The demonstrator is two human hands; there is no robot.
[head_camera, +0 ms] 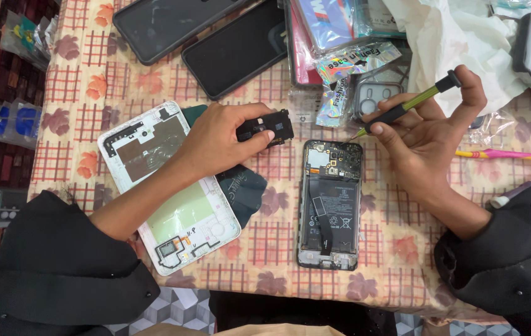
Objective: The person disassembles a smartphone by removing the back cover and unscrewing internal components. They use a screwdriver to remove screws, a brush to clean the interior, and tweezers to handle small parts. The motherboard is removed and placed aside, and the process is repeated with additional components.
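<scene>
The left hand (215,140) pinches a small black cover (265,129), fingers closed on it, just at 10 o'clock of the opened phone (330,205). The right hand (424,127) grips a screwdriver (405,107), tip hanging just above the phone's top edge (at about 1 o'clock). A slip could drive that tip into the bare board, I judge, or the cover could drop onto it. Counted: one opened phone, one white back frame (169,186), two dark phones (209,31) at 11 o'clock.
</scene>
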